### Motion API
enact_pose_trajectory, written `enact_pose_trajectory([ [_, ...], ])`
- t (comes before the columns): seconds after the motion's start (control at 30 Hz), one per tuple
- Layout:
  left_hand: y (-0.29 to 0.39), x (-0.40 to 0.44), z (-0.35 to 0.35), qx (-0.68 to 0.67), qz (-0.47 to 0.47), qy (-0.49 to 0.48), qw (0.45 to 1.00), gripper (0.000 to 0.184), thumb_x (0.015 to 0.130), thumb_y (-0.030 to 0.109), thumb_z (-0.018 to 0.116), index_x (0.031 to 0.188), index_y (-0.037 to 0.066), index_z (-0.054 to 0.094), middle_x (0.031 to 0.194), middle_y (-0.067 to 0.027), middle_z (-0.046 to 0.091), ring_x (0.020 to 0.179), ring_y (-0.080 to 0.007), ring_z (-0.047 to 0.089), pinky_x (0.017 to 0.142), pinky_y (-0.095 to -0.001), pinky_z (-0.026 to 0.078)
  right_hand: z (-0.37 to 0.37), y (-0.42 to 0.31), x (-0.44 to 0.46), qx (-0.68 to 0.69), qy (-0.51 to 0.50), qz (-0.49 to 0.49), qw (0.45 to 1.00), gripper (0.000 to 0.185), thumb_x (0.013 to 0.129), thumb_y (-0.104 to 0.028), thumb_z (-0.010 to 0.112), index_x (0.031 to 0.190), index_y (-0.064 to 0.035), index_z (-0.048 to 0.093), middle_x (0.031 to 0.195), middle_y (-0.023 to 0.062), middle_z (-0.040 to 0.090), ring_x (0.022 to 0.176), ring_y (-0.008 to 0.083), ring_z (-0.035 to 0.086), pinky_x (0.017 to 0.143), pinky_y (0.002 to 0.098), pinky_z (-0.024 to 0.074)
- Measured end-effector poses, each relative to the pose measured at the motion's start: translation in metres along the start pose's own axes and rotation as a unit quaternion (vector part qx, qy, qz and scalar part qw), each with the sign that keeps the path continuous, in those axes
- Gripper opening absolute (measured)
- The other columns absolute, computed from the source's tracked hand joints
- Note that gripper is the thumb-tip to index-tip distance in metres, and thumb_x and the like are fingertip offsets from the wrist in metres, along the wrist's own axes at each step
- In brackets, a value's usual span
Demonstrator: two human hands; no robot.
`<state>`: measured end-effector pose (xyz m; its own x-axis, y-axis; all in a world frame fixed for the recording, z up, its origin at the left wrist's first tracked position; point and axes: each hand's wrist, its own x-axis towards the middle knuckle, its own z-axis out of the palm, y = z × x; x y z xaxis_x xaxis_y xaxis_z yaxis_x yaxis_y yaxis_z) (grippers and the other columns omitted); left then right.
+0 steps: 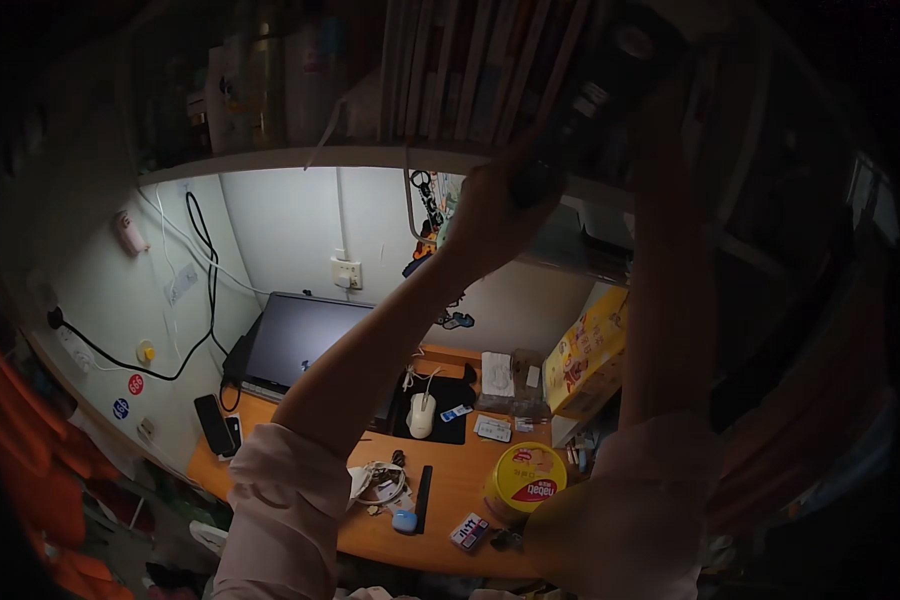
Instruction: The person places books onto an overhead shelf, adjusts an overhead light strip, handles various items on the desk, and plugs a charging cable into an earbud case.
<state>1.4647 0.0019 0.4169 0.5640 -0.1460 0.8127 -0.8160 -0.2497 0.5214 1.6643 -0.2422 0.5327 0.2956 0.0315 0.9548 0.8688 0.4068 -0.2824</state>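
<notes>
Both arms reach up to a dim bookshelf [300, 160] above the desk. My left hand [500, 215] is closed around the lower end of a long dark object with white lettering [585, 105]; its kind is too dark to make out. Higher and to the right, my right hand [665, 95] is raised beside the same object's upper part. Shadow hides its fingers, so I cannot tell whether it grips. Upright books [470, 70] stand just left of the object.
Below are a wooden desk [380, 545], a laptop [305, 335], a white mouse [421, 415] on a black pad, a yellow round tub [525, 480], a yellow box [590, 355] and a phone [212, 425]. Black cable [213, 270] hangs along the left wall.
</notes>
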Motion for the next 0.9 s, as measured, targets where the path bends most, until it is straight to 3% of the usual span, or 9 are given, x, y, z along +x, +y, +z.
enact_pose_trajectory([
  [0.07, -0.008, 0.000, -0.003, -0.010, 0.007, 0.019, 1.000, 0.042, 0.077, 0.013, 0.060, 0.115, 0.003, 0.045, 0.060, -0.0081, 0.058, 0.053, -0.0152, 0.059, 0.050, -0.0275, 0.047, 0.019, 0.021, 0.043, -0.052, 0.035, -0.010, 0.998, 0.038, 0.090, -0.030, 0.040, 0.115, -0.0022, 0.045, 0.098, 0.0104, 0.054, 0.085, 0.0213, 0.055, 0.071, 0.0315, 0.0476],
  [0.2, -0.004, 0.003, -0.001, -0.028, 0.017, 0.088, 0.996, 0.027, 0.079, 0.013, 0.059, 0.100, 0.000, 0.049, 0.055, -0.0037, 0.054, 0.044, -0.0097, 0.051, 0.042, -0.0242, 0.040, 0.058, 0.040, 0.019, -0.153, 0.097, -0.024, 0.983, 0.037, 0.091, -0.027, 0.041, 0.116, -0.0015, 0.044, 0.101, 0.0112, 0.053, 0.088, 0.0219, 0.054, 0.072, 0.0321, 0.0468],
  [0.4, 0.003, 0.005, 0.003, -0.011, 0.019, 0.135, 0.991, 0.029, 0.079, 0.013, 0.059, 0.102, -0.001, 0.048, 0.057, -0.0057, 0.056, 0.048, -0.0112, 0.055, 0.045, -0.0245, 0.044, 0.081, 0.025, -0.012, -0.291, 0.157, -0.043, 0.943, 0.035, 0.091, -0.024, 0.042, 0.117, -0.0005, 0.043, 0.106, 0.0122, 0.052, 0.092, 0.0227, 0.053, 0.074, 0.0328, 0.0458],
  [0.47, -0.002, 0.004, 0.006, -0.003, 0.042, 0.146, 0.988, 0.031, 0.079, 0.013, 0.059, 0.104, -0.001, 0.048, 0.061, -0.0072, 0.058, 0.051, -0.0136, 0.057, 0.048, -0.0260, 0.046, 0.136, -0.007, -0.070, -0.407, 0.153, -0.182, 0.882, 0.037, 0.092, -0.029, 0.034, 0.112, -0.0006, 0.046, 0.100, 0.0141, 0.055, 0.089, 0.0228, 0.054, 0.077, 0.0326, 0.0449],
  [0.6, 0.004, 0.008, 0.007, -0.009, 0.048, 0.162, 0.986, 0.035, 0.078, 0.013, 0.058, 0.108, -0.002, 0.047, 0.074, -0.0132, 0.063, 0.064, -0.0214, 0.063, 0.057, -0.0301, 0.050, 0.154, -0.026, -0.083, -0.451, 0.220, -0.081, 0.861, 0.036, 0.092, -0.026, 0.033, 0.111, 0.0014, 0.045, 0.098, 0.0204, 0.055, 0.090, 0.0300, 0.055, 0.075, 0.0360, 0.0452],
  [0.7, 0.014, 0.018, -0.002, -0.031, -0.011, 0.137, 0.990, 0.037, 0.077, 0.013, 0.057, 0.109, -0.002, 0.047, 0.082, -0.0178, 0.062, 0.073, -0.0260, 0.063, 0.064, -0.0333, 0.051, 0.154, -0.037, -0.082, -0.531, 0.169, 0.010, 0.830, 0.037, 0.090, -0.027, 0.035, 0.110, 0.0019, 0.046, 0.091, 0.0225, 0.057, 0.083, 0.0344, 0.058, 0.070, 0.0397, 0.0471],
  [0.77, 0.010, 0.030, -0.008, -0.019, -0.004, 0.126, 0.992, 0.040, 0.076, 0.015, 0.058, 0.110, -0.002, 0.047, 0.085, -0.0193, 0.062, 0.078, -0.0279, 0.062, 0.068, -0.0350, 0.050, 0.150, -0.038, -0.082, -0.688, 0.087, 0.031, 0.720, 0.037, 0.087, -0.027, 0.042, 0.108, 0.0031, 0.047, 0.083, 0.0202, 0.060, 0.073, 0.0362, 0.059, 0.064, 0.0418, 0.0484],
  [0.83, 0.007, 0.046, -0.011, -0.005, 0.004, 0.115, 0.993, 0.043, 0.075, 0.018, 0.058, 0.111, -0.002, 0.046, 0.087, -0.0207, 0.061, 0.082, -0.0297, 0.062, 0.071, -0.0366, 0.050, 0.135, -0.039, -0.081, -0.726, 0.013, -0.007, 0.687, 0.036, 0.084, -0.025, 0.046, 0.109, 0.0015, 0.046, 0.082, 0.0211, 0.060, 0.073, 0.0367, 0.059, 0.063, 0.0428, 0.0481],
  [0.9, 0.009, 0.057, -0.014, 0.075, -0.102, 0.050, 0.991, 0.049, 0.072, 0.024, 0.059, 0.112, -0.001, 0.047, 0.090, -0.0218, 0.060, 0.087, -0.0333, 0.060, 0.076, -0.0404, 0.048, 0.130, -0.046, -0.076, -0.758, -0.065, -0.042, 0.648, 0.036, 0.082, -0.022, 0.049, 0.110, 0.0000, 0.045, 0.080, 0.0220, 0.060, 0.072, 0.0373, 0.059, 0.062, 0.0438, 0.0478],
])
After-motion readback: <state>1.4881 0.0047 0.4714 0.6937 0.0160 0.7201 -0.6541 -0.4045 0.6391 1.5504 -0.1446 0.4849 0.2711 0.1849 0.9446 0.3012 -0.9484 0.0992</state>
